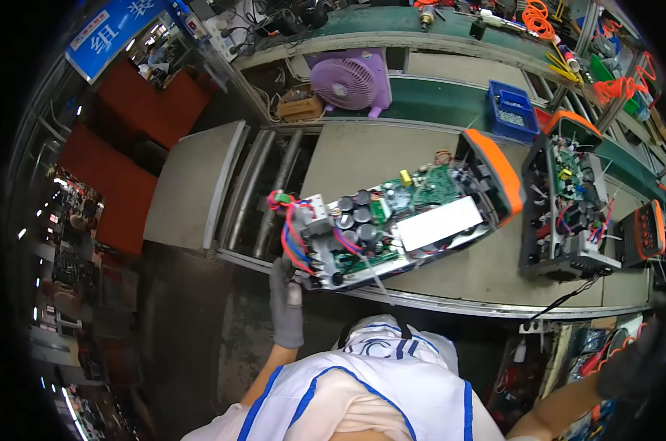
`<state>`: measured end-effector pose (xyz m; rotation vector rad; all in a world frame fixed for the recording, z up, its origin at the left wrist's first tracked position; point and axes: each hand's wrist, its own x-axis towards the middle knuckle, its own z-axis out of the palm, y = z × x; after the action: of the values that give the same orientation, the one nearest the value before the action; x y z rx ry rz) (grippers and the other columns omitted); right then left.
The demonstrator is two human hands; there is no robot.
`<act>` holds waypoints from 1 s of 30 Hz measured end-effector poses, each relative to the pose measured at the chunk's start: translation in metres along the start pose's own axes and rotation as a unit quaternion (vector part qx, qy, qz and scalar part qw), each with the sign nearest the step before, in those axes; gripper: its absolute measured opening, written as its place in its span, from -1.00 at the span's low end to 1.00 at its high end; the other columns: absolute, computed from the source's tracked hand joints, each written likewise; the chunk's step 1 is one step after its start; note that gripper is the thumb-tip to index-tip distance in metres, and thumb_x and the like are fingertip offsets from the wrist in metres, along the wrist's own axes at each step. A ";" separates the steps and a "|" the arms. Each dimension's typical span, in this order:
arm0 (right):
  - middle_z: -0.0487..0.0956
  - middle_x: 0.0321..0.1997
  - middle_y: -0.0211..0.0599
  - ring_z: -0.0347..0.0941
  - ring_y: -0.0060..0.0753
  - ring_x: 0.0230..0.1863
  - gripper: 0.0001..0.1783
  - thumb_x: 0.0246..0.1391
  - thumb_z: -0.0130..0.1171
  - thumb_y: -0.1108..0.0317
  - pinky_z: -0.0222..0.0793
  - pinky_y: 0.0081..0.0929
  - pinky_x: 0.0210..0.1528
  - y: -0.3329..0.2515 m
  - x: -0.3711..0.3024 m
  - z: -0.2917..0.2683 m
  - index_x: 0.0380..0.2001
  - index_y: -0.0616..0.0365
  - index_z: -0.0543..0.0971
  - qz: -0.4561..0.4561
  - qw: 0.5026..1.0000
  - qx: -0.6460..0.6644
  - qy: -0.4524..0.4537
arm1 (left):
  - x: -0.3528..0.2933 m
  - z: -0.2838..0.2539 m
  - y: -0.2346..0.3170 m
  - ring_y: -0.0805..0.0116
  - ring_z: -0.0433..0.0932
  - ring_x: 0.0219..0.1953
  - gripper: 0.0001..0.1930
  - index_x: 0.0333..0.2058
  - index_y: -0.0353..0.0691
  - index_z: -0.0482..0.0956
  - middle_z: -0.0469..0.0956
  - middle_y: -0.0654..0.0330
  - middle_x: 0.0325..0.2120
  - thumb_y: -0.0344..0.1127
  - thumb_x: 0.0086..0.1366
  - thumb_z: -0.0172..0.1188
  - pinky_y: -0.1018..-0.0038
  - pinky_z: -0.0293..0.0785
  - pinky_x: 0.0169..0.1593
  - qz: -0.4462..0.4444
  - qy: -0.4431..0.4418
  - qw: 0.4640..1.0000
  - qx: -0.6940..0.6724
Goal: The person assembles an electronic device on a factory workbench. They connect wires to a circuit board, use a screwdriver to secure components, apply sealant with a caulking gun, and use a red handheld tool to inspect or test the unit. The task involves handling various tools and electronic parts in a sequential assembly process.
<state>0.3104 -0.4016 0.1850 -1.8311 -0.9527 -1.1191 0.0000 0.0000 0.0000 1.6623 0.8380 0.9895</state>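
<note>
An open electronic unit (pixel 399 220) with an orange end cap lies on the workbench (pixel 347 158), its green circuit board, black capacitors and white panel exposed. Red and blue wires (pixel 292 228) bunch at its near-left end. My left hand (pixel 285 301), in a grey glove, reaches up and touches that wire end at the bench edge. My right hand (pixel 634 364), in a dark glove, is low at the far right, below the bench beside orange coiled cords; whether it holds anything is hidden.
A second open unit (pixel 568 198) and an orange-faced panel (pixel 645 231) lie to the right. A purple fan (pixel 347 81), a blue parts bin (pixel 510 110) and metal rollers (pixel 263 187) stand behind and left. A black cable (pixel 568 298) hangs off the front edge.
</note>
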 end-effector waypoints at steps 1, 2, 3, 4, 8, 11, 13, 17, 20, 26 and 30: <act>0.45 0.05 -0.01 0.35 -0.18 0.05 -0.52 0.13 0.07 0.35 0.18 -0.34 0.14 0.013 -0.037 0.002 0.08 0.41 0.37 0.108 0.994 -0.016 -0.033 | -0.008 0.020 -0.002 0.14 0.17 0.25 -0.19 0.27 -0.36 0.06 0.15 -0.03 0.23 0.13 0.27 0.07 0.30 0.05 0.29 0.026 -0.007 0.999 0.037; 0.44 0.14 0.00 0.33 -0.15 0.15 -0.54 0.15 0.04 0.40 0.13 -0.30 0.26 0.023 -0.070 0.006 0.09 0.41 0.39 0.212 0.974 -0.038 -0.072 | -0.021 0.019 -0.030 0.10 0.05 0.32 -0.12 0.30 -0.35 -0.04 0.03 -0.05 0.29 0.08 0.22 0.16 0.29 -0.04 0.33 0.015 -0.070 0.988 0.140; 0.51 0.02 -0.06 0.40 -0.24 0.06 -0.66 0.16 0.02 0.38 0.20 -0.30 0.20 0.035 -0.096 0.018 -0.05 0.36 0.50 0.262 0.958 -0.046 -0.104 | -0.031 0.042 -0.020 0.10 -0.08 0.37 -0.06 0.33 -0.32 -0.16 -0.06 -0.07 0.32 -0.04 0.18 0.22 0.28 -0.12 0.36 -0.011 0.008 0.995 0.102; 0.55 -0.06 -0.16 0.42 -0.34 0.00 -0.72 0.13 0.06 0.37 0.24 -0.32 0.16 0.031 -0.108 0.024 -0.14 0.29 0.54 0.224 0.949 -0.127 -0.182 | -0.029 0.046 -0.031 0.10 -0.16 0.39 -0.01 0.34 -0.29 -0.22 -0.14 -0.07 0.34 -0.11 0.13 0.27 0.28 -0.21 0.38 -0.061 0.052 0.976 0.203; 0.57 -0.39 -0.24 0.51 -0.22 -0.35 -0.82 -0.01 0.25 0.38 0.40 -0.35 -0.26 0.059 -0.194 0.030 -0.29 0.14 0.56 0.237 0.950 -0.020 -0.204 | -0.004 0.029 -0.112 0.10 -0.11 0.38 -0.13 0.32 -0.37 -0.24 -0.18 -0.11 0.35 -0.10 0.28 0.12 0.30 -0.19 0.40 -0.024 0.268 0.881 0.389; 0.56 -0.36 -0.27 0.49 -0.17 -0.32 -0.79 -0.08 0.25 0.37 0.41 -0.30 -0.28 0.066 -0.224 0.004 -0.30 0.08 0.56 0.244 0.925 -0.007 -0.290 | 0.027 0.043 -0.120 0.10 0.02 0.29 -0.24 0.26 -0.39 -0.11 -0.02 -0.11 0.25 -0.16 0.28 0.11 0.28 -0.05 0.33 0.141 0.355 0.796 0.470; 0.55 -0.35 -0.31 0.48 -0.19 -0.28 -0.76 -0.09 0.22 0.36 0.40 -0.29 -0.25 0.075 -0.223 -0.022 -0.27 0.05 0.55 0.273 0.911 -0.024 -0.310 | 0.039 0.094 -0.068 0.14 0.12 0.22 -0.33 0.21 -0.38 0.01 0.10 -0.06 0.17 -0.21 0.27 0.12 0.28 0.05 0.27 0.225 0.345 0.852 0.323; 0.51 -0.32 -0.28 0.44 -0.17 -0.23 -0.76 -0.01 0.14 0.21 0.37 -0.24 -0.18 0.119 -0.238 -0.080 -0.27 0.04 0.53 0.365 0.847 -0.090 -0.377 | 0.011 0.218 0.046 0.22 0.31 0.08 -0.50 0.10 -0.36 0.27 0.35 0.04 0.01 -0.31 0.23 0.16 0.30 0.25 0.13 0.282 0.158 0.945 0.043; 0.55 -0.31 -0.19 0.48 -0.09 -0.19 -0.72 -0.03 0.14 0.14 0.39 -0.15 -0.15 0.137 -0.252 -0.127 -0.31 0.07 0.55 0.413 0.768 -0.215 -0.439 | -0.028 0.328 0.107 0.30 0.40 -0.04 -0.60 0.03 -0.31 0.41 0.47 0.10 -0.13 -0.44 0.19 0.13 0.35 0.35 0.04 0.189 -0.232 0.954 -0.029; 0.59 -0.31 -0.14 0.50 -0.06 -0.20 -0.71 0.01 0.10 0.13 0.39 -0.13 -0.15 0.107 -0.296 -0.190 -0.23 0.00 0.57 0.607 0.696 -0.246 -0.294 | -0.127 0.467 0.145 0.00 0.49 -0.11 -0.50 0.02 -0.22 0.41 0.51 0.02 -0.14 -0.17 0.11 0.21 0.20 0.41 -0.06 0.480 -0.756 0.416 0.159; 0.59 -0.33 -0.15 0.53 -0.07 -0.31 -0.78 0.01 0.18 0.22 0.43 -0.21 -0.22 0.121 -0.329 -0.224 -0.28 0.05 0.60 0.603 0.738 -0.294 -0.069 | -0.213 0.513 0.137 0.06 0.50 -0.18 -0.63 -0.08 -0.22 0.47 0.51 0.05 -0.21 -0.27 0.13 0.18 0.26 0.43 -0.12 0.466 -0.796 0.376 0.089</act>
<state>0.2299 -0.7163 -0.0746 -2.3742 0.6861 -0.4009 0.3804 -0.4266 -0.0069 2.1899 -1.5197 -0.5349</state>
